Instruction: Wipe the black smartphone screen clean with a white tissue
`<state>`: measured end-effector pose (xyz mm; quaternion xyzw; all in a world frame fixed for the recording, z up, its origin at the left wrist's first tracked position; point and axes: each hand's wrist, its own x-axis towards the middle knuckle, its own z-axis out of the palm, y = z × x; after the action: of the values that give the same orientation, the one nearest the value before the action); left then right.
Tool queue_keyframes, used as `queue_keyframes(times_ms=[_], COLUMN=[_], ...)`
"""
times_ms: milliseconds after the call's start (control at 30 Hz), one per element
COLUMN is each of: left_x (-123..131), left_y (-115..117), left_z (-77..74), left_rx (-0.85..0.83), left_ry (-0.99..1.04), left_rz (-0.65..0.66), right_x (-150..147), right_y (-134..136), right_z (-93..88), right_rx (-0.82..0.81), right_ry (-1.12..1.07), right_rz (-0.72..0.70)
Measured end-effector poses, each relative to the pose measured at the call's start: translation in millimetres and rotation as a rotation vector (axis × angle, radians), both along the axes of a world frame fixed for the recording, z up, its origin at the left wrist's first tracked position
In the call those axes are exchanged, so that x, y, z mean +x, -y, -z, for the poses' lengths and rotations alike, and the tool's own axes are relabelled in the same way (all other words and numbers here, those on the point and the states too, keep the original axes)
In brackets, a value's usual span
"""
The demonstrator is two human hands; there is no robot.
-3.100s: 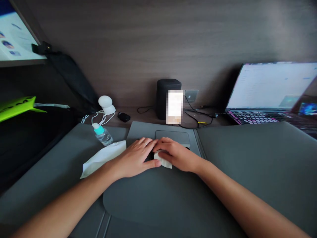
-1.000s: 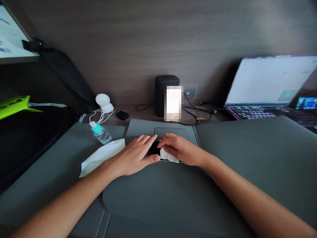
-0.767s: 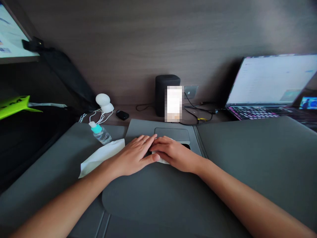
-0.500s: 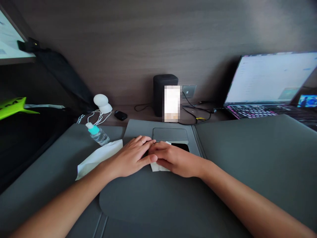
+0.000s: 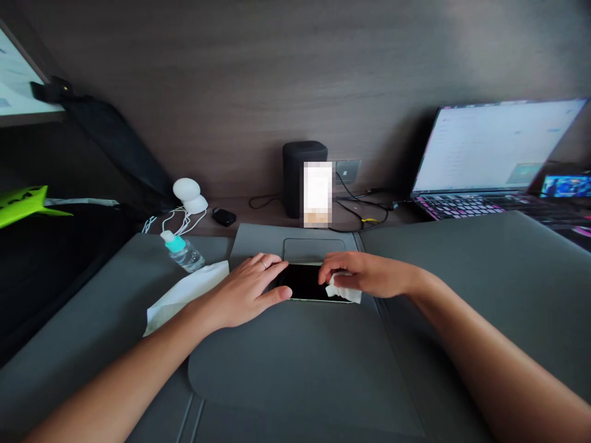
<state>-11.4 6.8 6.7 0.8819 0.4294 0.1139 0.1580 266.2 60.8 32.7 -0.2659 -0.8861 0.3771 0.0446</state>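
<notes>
Head camera view: near the middle of the frame, a phone [image 5: 305, 283] lies flat, dark face up, on a grey mat [image 5: 300, 363]. Left hand [image 5: 249, 292] is spread, not clenched, over the phone's left end, with the thumb by its lower edge and the forefinger by its upper one. Right hand [image 5: 362, 274] is bent over the other end, a white tissue [image 5: 344, 292] pinched between thumb and fingers and lying across the phone's right part. Between the two hands, a stretch of black screen shows bare.

Wiping the screen looks to be the step in hand, with the left hand steadying. The next move probably calls for light, even pressure through the tissue while the phone is braced against sliding. Left of centre, a white sheet [image 5: 184, 295] lies beside the left wrist, and a spray bottle [image 5: 184, 252] rests tilted just above it.
</notes>
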Motion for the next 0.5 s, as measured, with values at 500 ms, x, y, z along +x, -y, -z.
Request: queue_keyframes(times_ms=[500], left_x=[-4], left_y=[-1], left_z=[12.2], left_rx=[0.032], left_ry=[-0.050], left_rz=[-0.041], right_x=[-57], right_y=[24], right_z=[22.0], right_rx=[0.493], right_ry=[-0.226], right_rz=[0.021])
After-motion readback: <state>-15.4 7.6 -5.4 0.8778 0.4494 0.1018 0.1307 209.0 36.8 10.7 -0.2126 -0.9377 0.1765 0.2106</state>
